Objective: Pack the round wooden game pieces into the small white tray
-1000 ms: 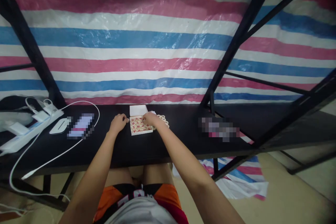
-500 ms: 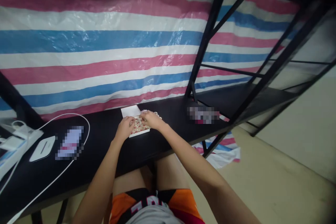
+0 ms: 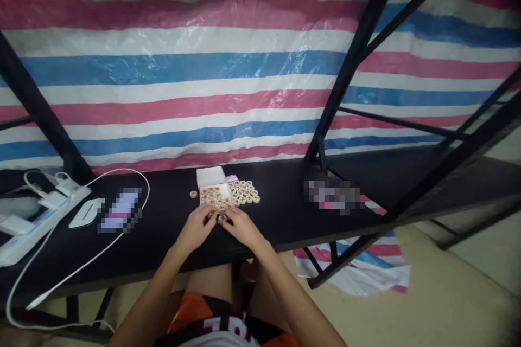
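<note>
A white box (image 3: 215,186) with round Chinese chess pieces (image 3: 211,193) marked in red lies on the black table, its lid (image 3: 210,175) folded back. Just right of it, several pieces with dark marks (image 3: 244,192) sit in rows. A single red-marked piece (image 3: 193,194) rests left of the box. My left hand (image 3: 198,226) is at the box's near edge, fingers curled together; what they hold, if anything, is hidden. Beside it, my right hand (image 3: 241,225) pinches a small round Chinese chess piece (image 3: 222,218) between thumb and fingers.
A white power strip (image 3: 44,219) with plugs and cables stands at the left, near a white flat device (image 3: 87,213) and a blurred-out phone-like item (image 3: 121,210). Another blurred item (image 3: 334,196) lies to the right. Black metal posts (image 3: 345,81) and a striped sheet (image 3: 203,70) stand behind.
Both hands have come back from over the box to its near edge, uncovering the pieces inside and the rows at the right. The view has turned slightly left.
</note>
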The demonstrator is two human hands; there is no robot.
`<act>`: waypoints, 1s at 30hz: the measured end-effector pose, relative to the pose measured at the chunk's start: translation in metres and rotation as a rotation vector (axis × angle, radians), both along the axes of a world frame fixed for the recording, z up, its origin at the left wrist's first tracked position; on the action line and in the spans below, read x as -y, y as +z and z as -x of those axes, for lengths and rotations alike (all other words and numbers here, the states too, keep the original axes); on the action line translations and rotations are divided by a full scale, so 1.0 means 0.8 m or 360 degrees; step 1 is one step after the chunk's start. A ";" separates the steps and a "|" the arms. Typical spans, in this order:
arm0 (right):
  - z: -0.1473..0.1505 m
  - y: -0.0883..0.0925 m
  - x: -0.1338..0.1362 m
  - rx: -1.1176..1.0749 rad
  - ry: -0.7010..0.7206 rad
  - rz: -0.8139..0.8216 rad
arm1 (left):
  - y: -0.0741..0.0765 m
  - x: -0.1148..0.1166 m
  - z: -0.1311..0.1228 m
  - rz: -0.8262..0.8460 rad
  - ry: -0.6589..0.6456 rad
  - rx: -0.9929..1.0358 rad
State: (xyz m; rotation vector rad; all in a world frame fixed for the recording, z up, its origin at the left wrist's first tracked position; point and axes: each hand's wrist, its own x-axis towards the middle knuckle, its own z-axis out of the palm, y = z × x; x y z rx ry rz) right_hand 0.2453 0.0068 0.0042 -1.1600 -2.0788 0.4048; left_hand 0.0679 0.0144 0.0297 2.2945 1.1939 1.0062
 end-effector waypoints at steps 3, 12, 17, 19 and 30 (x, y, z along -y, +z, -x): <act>-0.003 -0.005 -0.003 -0.0085 0.0062 0.0031 | -0.017 0.017 -0.003 0.0153 0.0025 0.0005; -0.008 -0.015 -0.003 -0.0213 -0.0075 -0.0040 | -0.037 0.020 -0.010 -0.0087 0.0047 -0.0295; -0.008 -0.018 -0.002 -0.0148 -0.0126 -0.0052 | -0.030 0.036 -0.003 -0.0326 0.0244 -0.0580; -0.009 -0.021 -0.004 -0.0177 -0.0203 -0.0112 | -0.028 0.041 0.010 -0.0360 0.0173 -0.0674; -0.003 -0.022 -0.009 -0.0027 -0.0455 -0.0069 | -0.032 0.044 -0.017 -0.0424 -0.0220 -0.0694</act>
